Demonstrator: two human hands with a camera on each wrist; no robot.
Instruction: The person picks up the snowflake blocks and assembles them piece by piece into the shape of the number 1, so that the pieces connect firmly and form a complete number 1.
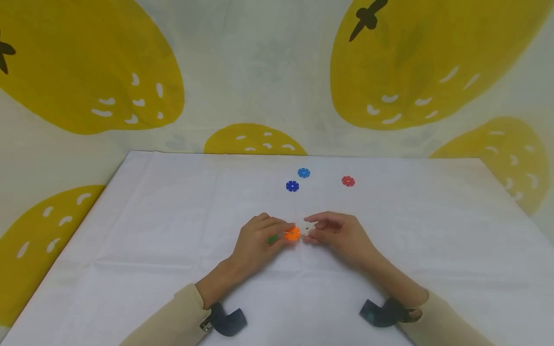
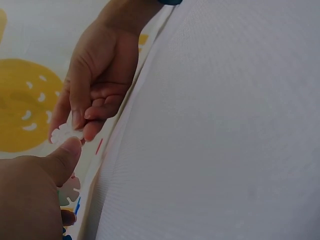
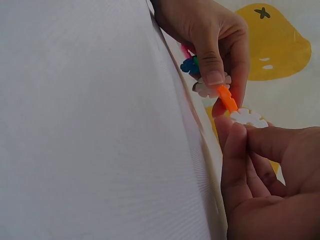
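A cloth backdrop [image 1: 255,72] printed with yellow fruit stood behind a faintly creased white tablecloth [image 1: 130,216]. Near the middle, the left hand [image 1: 259,235] pinched a chain of flat, notched discs, its orange disc [image 1: 293,234] meeting the white disc [image 1: 309,228] pinched by the right hand [image 1: 344,235]; whether their slots interlocked was unclear. Fingers partly hid the chain's pale disc [image 3: 206,90], blue piece [image 3: 189,65] and pink piece [image 3: 185,51]. Farther off lay light-blue [image 1: 304,172], dark-blue [image 1: 292,186] and, to the right, red [image 1: 348,181] snowflake-like discs. Both sleeves were cut off.
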